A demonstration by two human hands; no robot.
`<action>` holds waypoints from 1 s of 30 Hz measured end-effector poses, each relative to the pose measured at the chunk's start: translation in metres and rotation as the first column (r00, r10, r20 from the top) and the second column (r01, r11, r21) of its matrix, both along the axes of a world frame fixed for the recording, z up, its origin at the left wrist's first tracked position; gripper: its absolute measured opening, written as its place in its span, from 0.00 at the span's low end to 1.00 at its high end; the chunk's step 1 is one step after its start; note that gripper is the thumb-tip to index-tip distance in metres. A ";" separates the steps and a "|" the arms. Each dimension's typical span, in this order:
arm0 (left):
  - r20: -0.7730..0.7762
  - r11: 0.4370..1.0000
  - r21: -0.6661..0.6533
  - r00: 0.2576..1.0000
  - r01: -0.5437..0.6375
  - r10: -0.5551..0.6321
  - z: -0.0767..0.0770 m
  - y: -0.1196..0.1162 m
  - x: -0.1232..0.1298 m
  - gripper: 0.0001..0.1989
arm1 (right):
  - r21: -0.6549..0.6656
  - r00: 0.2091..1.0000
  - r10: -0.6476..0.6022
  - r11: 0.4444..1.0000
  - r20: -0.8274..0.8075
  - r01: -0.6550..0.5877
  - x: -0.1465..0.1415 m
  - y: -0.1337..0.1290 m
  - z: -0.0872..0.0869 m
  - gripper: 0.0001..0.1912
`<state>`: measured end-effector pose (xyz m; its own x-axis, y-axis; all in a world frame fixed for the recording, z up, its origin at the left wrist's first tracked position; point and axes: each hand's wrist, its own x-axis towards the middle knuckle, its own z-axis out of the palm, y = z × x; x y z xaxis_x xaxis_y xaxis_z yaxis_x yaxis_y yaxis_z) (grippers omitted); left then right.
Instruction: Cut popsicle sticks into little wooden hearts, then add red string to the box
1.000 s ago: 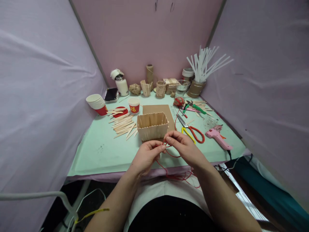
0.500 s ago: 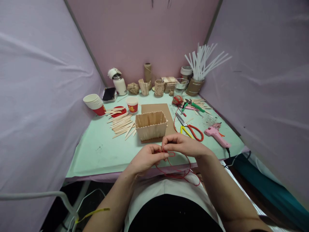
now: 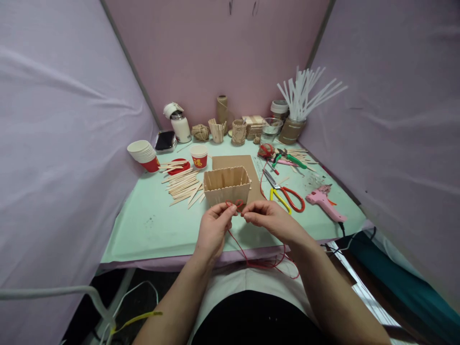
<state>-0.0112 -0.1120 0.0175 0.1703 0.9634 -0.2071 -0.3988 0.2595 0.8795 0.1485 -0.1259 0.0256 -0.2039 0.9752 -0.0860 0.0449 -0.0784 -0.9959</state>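
Between my two hands a red string [image 3: 238, 245] forms small loops, and its slack hangs down over the table edge onto my lap. My left hand [image 3: 214, 225] pinches the loops between thumb and forefinger. Thumb and fingers of my right hand [image 3: 268, 216] are closed on the string just beside them. Right behind the hands stands a box of wooden craft sticks [image 3: 227, 191] with a scalloped rim, on a brown cardboard sheet [image 3: 254, 179]. My hands hide part of its lower front.
Red-handled scissors [image 3: 287, 191], green-handled pliers [image 3: 291, 158] and a pink glue gun [image 3: 327, 203] lie to the right. Loose craft sticks [image 3: 183, 186] and a red-and-white paper cup [image 3: 199, 157] are left of the box. A glass of water [image 3: 270, 129] stands at the back.
Both hands have risen slightly toward the box. The string's loops now stand above the left fingertips, and the hands are a little further apart.
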 end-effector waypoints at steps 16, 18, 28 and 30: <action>0.194 0.983 -0.023 0.964 -0.183 0.184 -0.019 0.003 0.014 0.14 | 0.010 0.996 -0.085 0.996 0.006 0.085 -0.013 -0.001 -0.012 0.11; 0.186 0.981 -0.021 0.963 -0.195 0.196 -0.021 0.004 0.014 0.14 | -0.013 0.997 -0.077 0.997 -0.026 0.077 -0.012 -0.002 -0.012 0.10; 0.306 0.968 -0.102 0.919 -0.228 0.249 -0.019 0.001 0.017 0.14 | -0.200 0.890 -0.242 0.964 -0.386 0.176 -0.026 -0.003 -0.025 0.13; 0.328 0.969 -0.135 0.913 -0.208 0.242 -0.017 -0.001 0.018 0.14 | -0.208 0.845 -0.325 0.944 -0.425 0.258 -0.033 -0.003 -0.027 0.14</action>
<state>0.0071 -0.1129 0.0006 0.0278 0.9631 -0.2676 -0.7265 0.2034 0.6564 0.1160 -0.1290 -0.0017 0.0393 0.9807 -0.1915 -0.4490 -0.1538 -0.8802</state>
